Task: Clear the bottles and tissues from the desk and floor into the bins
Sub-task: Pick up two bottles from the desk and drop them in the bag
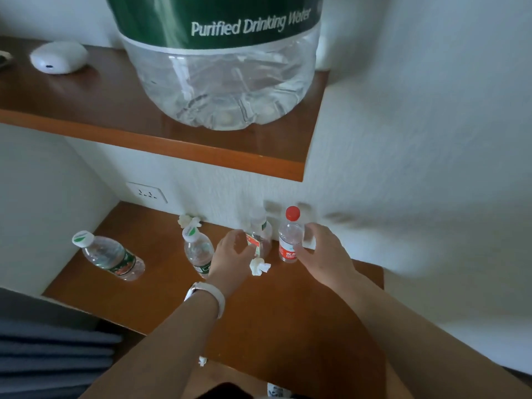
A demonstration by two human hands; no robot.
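Observation:
On the brown desk [288, 318] several small bottles stand near the back wall. My left hand [233, 254] reaches with spread fingers to a clear bottle with a red label [260, 234] and touches its side. My right hand [322, 251] curls beside a red-capped bottle [290, 237], and a white tissue scrap [309, 242] shows between its thumb and fingers. Two green-labelled bottles stand further left, one [198, 249] by my left hand and one [109, 256] tilted. Crumpled tissues lie in front of the bottles [259, 266], by the wall [188, 220] and on the floor [202, 360].
A wooden shelf [172, 145] overhangs the desk and carries a large water jug [221, 67] and a white rounded device [59, 56]. A wall socket [146, 192] sits above the desk's back left. Grey fabric [57, 355] lies at the lower left. No bin is in view.

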